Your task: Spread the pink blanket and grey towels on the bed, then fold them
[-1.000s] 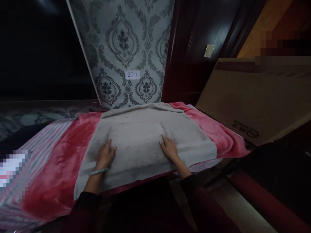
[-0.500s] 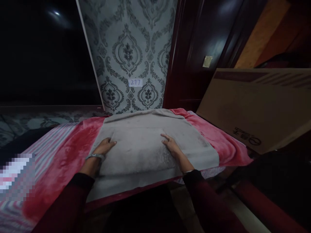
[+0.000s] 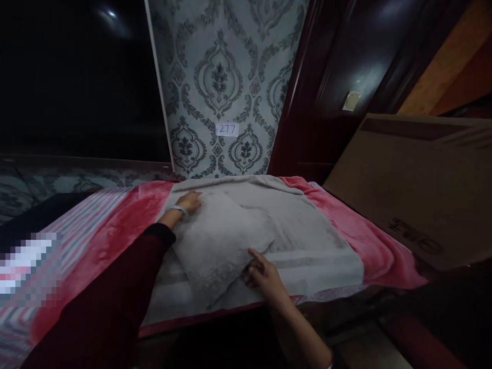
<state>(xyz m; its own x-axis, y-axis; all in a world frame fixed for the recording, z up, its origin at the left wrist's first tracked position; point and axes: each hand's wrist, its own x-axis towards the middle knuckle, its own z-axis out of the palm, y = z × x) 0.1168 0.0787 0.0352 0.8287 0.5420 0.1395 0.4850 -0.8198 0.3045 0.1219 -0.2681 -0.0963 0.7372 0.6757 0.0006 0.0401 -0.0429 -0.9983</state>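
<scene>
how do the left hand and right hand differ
The left hand is at the far side of the upper grey cloth, the right hand at its near edge. A dark red sleeve nearly reaches the left hand; bare forearm shows behind the right hand. Both border this cloth.

Left hand (image 3: 189, 201) at far edge of gray cloth (image 3: 223, 230), right hand (image 3: 266, 277) at near edge. Gray sheet (image 3: 315, 251), pink blanket (image 3: 125, 220) underneath.

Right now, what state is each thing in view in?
Small pale grey plush cloth: lying askew
Wide grey cloth: spread beneath it, rumpled at the far edge
Red plush blanket: spread, wrinkled
Large black flat screen: dark
Left hand: at the pale cloth's far edge
Right hand: index finger extended
</scene>
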